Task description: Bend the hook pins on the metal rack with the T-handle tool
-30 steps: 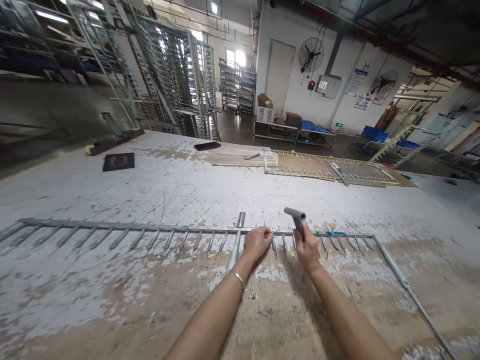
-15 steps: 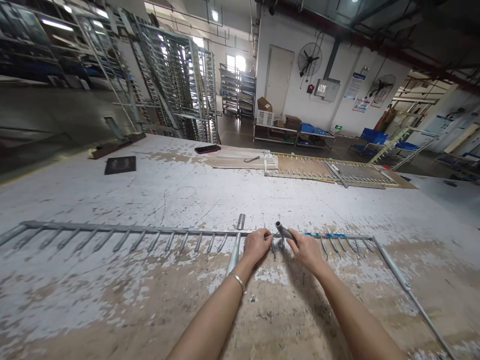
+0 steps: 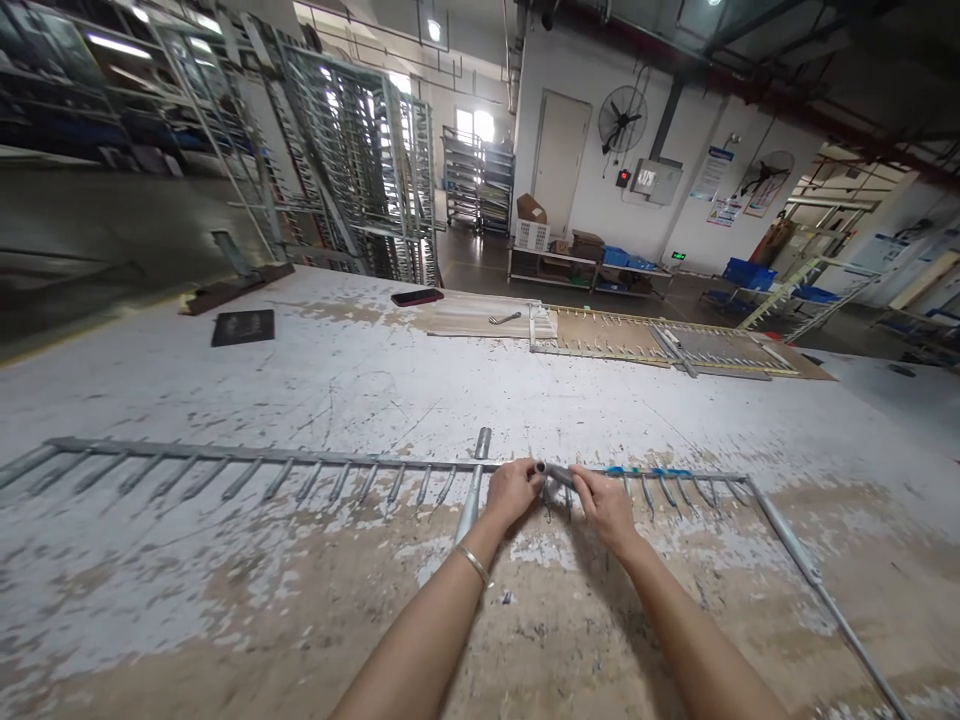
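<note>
A grey metal rack frame (image 3: 300, 457) with a row of prongs lies across the worktable. My left hand (image 3: 514, 492) is closed at its long bar, just right of a thick cross tube (image 3: 471, 500); its fingertips are partly hidden. In my right hand (image 3: 606, 505) is a short metal tube (image 3: 559, 474), tilted nearly flat along the bar. The tube's open end points left, close to my left fingertips; I cannot tell whether they touch. Bent prongs (image 3: 667, 490) hang below the bar to the right, where blue marks (image 3: 671, 471) show on it.
Further back on the worktable (image 3: 360, 390) lie a phone (image 3: 417, 298), a wrench (image 3: 505, 318), a dark square plate (image 3: 243, 327) and another pronged frame on boards (image 3: 607, 335). Tall metal racks (image 3: 360, 160) stand beyond the table, with a low shelf of boxes (image 3: 555, 262) by the wall.
The metal tube in my right hand has tipped down and left, from standing at a slant to lying nearly along the bar. My left hand has stayed in about the same place.
</note>
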A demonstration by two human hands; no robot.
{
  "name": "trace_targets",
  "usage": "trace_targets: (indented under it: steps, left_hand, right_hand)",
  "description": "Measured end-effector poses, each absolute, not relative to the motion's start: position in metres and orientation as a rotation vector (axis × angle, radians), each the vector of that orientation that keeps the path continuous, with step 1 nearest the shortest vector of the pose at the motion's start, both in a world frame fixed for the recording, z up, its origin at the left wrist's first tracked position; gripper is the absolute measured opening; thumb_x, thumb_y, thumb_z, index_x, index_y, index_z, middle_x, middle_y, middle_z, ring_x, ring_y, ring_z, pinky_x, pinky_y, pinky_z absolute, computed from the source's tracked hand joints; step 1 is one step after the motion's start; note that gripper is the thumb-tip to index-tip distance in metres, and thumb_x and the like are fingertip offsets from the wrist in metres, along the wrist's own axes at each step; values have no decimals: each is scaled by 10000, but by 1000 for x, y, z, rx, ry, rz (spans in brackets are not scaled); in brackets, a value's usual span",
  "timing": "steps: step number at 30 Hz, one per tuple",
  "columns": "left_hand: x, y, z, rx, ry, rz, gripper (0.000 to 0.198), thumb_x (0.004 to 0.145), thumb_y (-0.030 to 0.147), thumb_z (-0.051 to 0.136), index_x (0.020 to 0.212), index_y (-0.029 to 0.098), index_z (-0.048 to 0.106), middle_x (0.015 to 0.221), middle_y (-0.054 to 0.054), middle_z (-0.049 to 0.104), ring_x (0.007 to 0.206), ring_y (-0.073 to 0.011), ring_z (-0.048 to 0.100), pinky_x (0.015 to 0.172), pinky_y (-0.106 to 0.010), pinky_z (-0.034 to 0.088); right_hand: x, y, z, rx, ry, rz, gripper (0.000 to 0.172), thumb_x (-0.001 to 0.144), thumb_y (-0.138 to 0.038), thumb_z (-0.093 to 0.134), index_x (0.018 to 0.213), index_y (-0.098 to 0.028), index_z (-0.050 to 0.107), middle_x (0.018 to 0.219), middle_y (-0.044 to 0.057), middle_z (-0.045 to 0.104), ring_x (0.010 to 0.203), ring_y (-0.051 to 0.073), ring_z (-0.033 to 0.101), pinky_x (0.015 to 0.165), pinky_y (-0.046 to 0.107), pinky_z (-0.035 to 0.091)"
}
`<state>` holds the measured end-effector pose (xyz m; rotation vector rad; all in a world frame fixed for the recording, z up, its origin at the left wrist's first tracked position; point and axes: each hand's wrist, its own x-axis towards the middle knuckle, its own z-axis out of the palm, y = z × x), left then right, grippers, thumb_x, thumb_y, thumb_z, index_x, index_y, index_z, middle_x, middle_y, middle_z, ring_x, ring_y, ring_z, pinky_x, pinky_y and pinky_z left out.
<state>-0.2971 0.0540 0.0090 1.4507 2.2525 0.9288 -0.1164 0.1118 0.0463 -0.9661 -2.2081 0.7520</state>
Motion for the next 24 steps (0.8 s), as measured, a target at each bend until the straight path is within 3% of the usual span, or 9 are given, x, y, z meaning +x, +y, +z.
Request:
trace_targets:
  steps: [3, 6, 10, 16, 21, 24]
  left_hand:
    - [-296, 55, 9, 1420, 2255, 940, 154, 807, 320, 614, 851, 234, 733, 860, -18, 744, 819, -165, 643, 685, -235, 378]
    - [-296, 58, 9, 1340, 2244, 1007, 156, 804, 324, 616, 853, 235, 735, 874, -8, 745, 824, -153, 645, 692, -229, 384]
    - [-295, 61, 9, 1282, 2301, 986, 141, 788, 304, 617, 839, 241, 732, 862, 1, 743, 807, -149, 642, 673, -230, 377]
    - [-294, 61, 11, 1340, 2366, 898, 148, 783, 327, 612, 826, 229, 714, 837, -18, 737, 802, -166, 639, 684, -241, 377]
    - [-293, 59, 14, 1367, 2368, 871, 134, 791, 296, 601, 838, 234, 710, 855, -14, 737, 812, -164, 642, 685, -243, 377]
    - [-293, 59, 16, 1351, 2360, 855, 162, 802, 320, 598, 862, 226, 715, 876, -24, 740, 818, -165, 641, 688, -240, 379]
  right_hand:
    - [-116, 111, 35, -989, -2118, 877, 518, 881, -585, 456, 891, -170, 765, 604, 51, 660, 562, 193, 589, 530, 267, 419]
    - [-113, 115, 32, -1015, -1996, 950, 642, 906, -622, 384, 1042, -87, 712, 476, -12, 507, 421, 143, 451, 418, 243, 329]
    - [-107, 118, 35, -1026, -1935, 804, 610, 942, -553, 364, 1296, -99, 565, 649, 22, 606, 528, 153, 520, 505, 253, 388]
    - [-110, 119, 46, -1183, -2441, 462, 391, 936, -432, 438, 1182, -235, 668, 832, 66, 741, 771, 227, 670, 656, 257, 436]
    - [-113, 113, 50, -952, -2327, 282, 459, 989, -354, 314, 1362, -190, 525, 1145, 111, 698, 958, 220, 673, 769, 262, 464]
    - [-111, 111, 47, -1090, -2507, 236, 407, 972, -351, 382, 1303, -223, 582, 986, 90, 746, 846, 224, 693, 695, 262, 466]
